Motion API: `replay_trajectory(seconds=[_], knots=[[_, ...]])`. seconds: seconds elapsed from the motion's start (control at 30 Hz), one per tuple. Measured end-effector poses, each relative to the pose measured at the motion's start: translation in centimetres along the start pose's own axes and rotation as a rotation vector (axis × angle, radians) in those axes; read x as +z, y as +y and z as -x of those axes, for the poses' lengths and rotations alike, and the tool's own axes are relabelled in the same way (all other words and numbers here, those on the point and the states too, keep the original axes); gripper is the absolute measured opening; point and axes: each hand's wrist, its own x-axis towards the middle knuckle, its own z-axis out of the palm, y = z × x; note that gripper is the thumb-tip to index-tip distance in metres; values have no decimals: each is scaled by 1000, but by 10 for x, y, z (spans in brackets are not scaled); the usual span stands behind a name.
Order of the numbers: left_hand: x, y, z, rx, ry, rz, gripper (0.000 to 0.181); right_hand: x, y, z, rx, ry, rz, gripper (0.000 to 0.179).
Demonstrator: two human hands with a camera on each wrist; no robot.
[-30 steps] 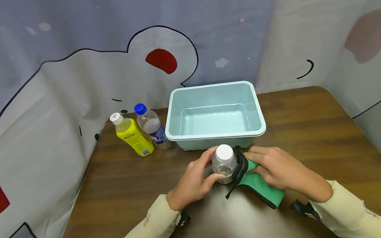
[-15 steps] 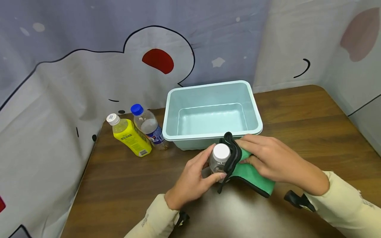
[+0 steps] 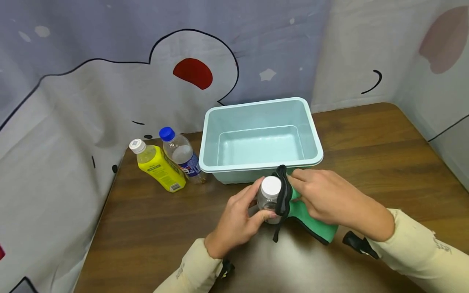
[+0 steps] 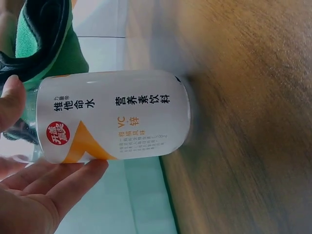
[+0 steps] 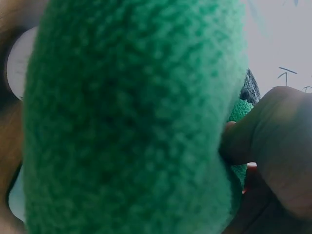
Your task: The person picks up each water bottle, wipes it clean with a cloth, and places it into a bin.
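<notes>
A clear drink bottle with a white cap (image 3: 271,186) stands upright on the table in front of the tub. Its white and orange label (image 4: 114,117) faces the left wrist camera. My left hand (image 3: 236,217) grips the bottle near its upper part, thumb on the near side and fingers on the far side. With my right hand (image 3: 326,199) I pinch a green cloth with black edging (image 3: 311,221), pressed against the bottle's right side. In the right wrist view the green cloth (image 5: 131,117) hides most of the scene, and the thumb (image 5: 278,141) shows at the right.
Behind the bottle sits a pale blue tub (image 3: 261,167) with nothing seen inside. To its left stand a yellow bottle (image 3: 163,169) and a clear bottle with a blue cap (image 3: 183,156), side by side. A printed curtain (image 3: 110,89) hangs behind the wooden table (image 3: 154,236).
The cloth has shifted up and left across the bottle's right side, then slipped slightly lower, my right hand moving with it. My left hand keeps its grip on the bottle.
</notes>
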Motion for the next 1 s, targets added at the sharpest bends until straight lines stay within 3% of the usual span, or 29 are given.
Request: replay_trajectory(seconds=[0.27, 0.67, 0.87, 1.0], knots=[[2, -1, 2, 8, 18, -33, 82, 26, 5, 10, -13, -121, 69, 19], [2, -3, 2, 22, 8, -30, 83, 72, 8, 24, -7, -241, 85, 25], [-3, -3, 2, -12, -59, 5, 88, 68, 10, 27, 39, -287, 5, 23], [-4, -4, 2, -49, -106, 61, 83, 55, 16, 28, 19, -258, -47, 21]])
